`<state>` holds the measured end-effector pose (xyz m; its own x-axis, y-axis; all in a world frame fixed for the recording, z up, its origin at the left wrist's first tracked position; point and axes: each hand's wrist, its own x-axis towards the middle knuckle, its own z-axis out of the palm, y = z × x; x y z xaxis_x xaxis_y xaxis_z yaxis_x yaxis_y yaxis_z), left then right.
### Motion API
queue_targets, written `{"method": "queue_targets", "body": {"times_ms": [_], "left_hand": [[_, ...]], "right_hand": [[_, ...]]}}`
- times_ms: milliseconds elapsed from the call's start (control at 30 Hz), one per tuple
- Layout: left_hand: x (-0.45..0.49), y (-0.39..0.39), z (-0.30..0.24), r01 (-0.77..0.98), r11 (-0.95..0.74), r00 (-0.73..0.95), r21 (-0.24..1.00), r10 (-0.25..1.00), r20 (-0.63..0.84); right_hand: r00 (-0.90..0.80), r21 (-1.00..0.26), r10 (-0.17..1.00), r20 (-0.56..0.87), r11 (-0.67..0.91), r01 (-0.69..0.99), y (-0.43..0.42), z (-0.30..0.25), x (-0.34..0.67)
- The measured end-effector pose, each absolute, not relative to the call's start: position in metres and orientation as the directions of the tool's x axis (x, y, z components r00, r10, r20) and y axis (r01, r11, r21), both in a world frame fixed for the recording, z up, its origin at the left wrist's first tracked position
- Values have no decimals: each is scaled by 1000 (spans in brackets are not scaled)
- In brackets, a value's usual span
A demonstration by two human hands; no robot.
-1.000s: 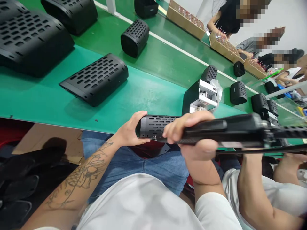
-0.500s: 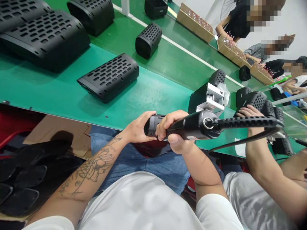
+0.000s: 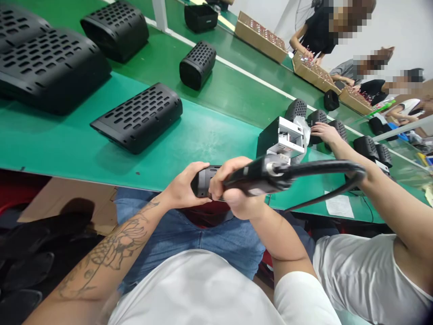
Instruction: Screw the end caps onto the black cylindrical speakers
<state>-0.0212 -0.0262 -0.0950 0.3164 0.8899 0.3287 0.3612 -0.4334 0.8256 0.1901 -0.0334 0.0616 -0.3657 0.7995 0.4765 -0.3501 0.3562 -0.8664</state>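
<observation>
My left hand [image 3: 184, 187] is wrapped round the end of a black perforated casing [image 3: 202, 181], held just above my lap at the near edge of the green bench [image 3: 67, 144]. My right hand [image 3: 233, 187] grips the handle of a black electric screwdriver [image 3: 260, 175], whose tip end meets the casing. The tool's black cable [image 3: 324, 167] loops off to the right. Most of the casing is hidden behind my right hand and the tool.
Several black perforated casings lie on the bench: a flat one [image 3: 138, 117], a big one [image 3: 50, 67] at far left, a small one [image 3: 198, 64] on the belt. A co-worker's hand [image 3: 323, 132] reaches to casings beside a black-and-white box [image 3: 280, 137]. Other people work at cardboard trays [image 3: 260, 34] beyond.
My right hand has slid the screwdriver leftwards along the casing, so less of it shows. The co-worker's arm has reached further out over the bench. The view shifted slightly.
</observation>
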Motion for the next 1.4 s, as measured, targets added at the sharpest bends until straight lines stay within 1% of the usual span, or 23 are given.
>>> {"method": "queue_targets", "body": {"times_ms": [67, 100, 133, 167, 233, 267, 333, 400, 500, 600, 700, 800, 900, 967, 1000, 1033, 1100, 1167, 1233, 1333, 1400], "left_hand": [[-25, -26, -92, 372, -454, 296, 810, 885, 360], [-28, -23, -90, 394, -446, 274, 804, 892, 360], [-29, -17, -88, 430, -408, 225, 805, 912, 343], [-29, -9, -85, 459, -362, 169, 812, 932, 320], [-23, 20, -78, 477, -283, 55, 832, 954, 293], [-16, 39, -74, 467, -262, -2, 845, 955, 297], [7, 86, -66, 435, -252, -106, 864, 939, 327], [38, 138, -58, 424, -247, -191, 871, 916, 353], [90, 213, -50, 431, -190, -276, 882, 903, 330], [133, 267, -50, 414, -160, -301, 896, 905, 300], [156, 297, -58, 423, -135, -286, 896, 918, 274], [151, 308, -66, 480, -122, -232, 869, 937, 260], [117, 322, -61, 589, -200, -188, 783, 909, 373], [84, 337, -51, 646, -186, -265, 741, 855, 446], [68, 347, -45, 654, -133, -336, 745, 831, 444], [53, 356, -40, 642, -58, -412, 764, 815, 408], [31, 374, -32, 568, 108, -521, 816, 814, 255], [23, 387, -27, 475, 222, -541, 852, 837, 83], [28, 393, -22, 389, 250, -522, 887, 853, -12], [46, 387, -7, 220, 255, -572, 942, 816, -87], [53, 368, 7, 135, 245, -596, 960, 794, -119]], "right_hand": [[-182, -776, 789, 587, 484, -404, -30, 81, 212], [-67, -740, 779, 623, 559, -374, -26, 90, 228], [59, -711, 758, 649, 633, -306, -21, 98, 247], [198, -696, 723, 661, 690, -199, -14, 103, 267], [422, -717, 631, 651, 694, 67, 4, 105, 310], [481, -740, 601, 639, 652, 169, 15, 102, 329], [546, -767, 562, 621, 579, 276, 34, 90, 359], [563, -777, 558, 610, 560, 288, 49, 75, 378], [540, -784, 594, 597, 576, 234, 58, 59, 386], [511, -796, 637, 578, 578, 179, 56, 53, 385], [502, -806, 658, 561, 573, 150, 50, 54, 384], [510, -824, 679, 528, 555, 113, 42, 56, 386], [501, -835, 709, 496, 548, 50, 30, 55, 389], [487, -833, 724, 488, 553, 13, 23, 53, 392], [482, -830, 728, 487, 557, -3, 20, 51, 393], [481, -828, 730, 486, 561, -16, 18, 49, 393], [476, -831, 739, 476, 555, -31, 15, 47, 390], [466, -839, 750, 470, 544, -30, 13, 47, 385], [455, -843, 755, 472, 538, -19, 10, 49, 378], [458, -842, 753, 472, 539, -17, 1, 55, 368], [448, -843, 763, 466, 536, -35, -9, 60, 364]]}}
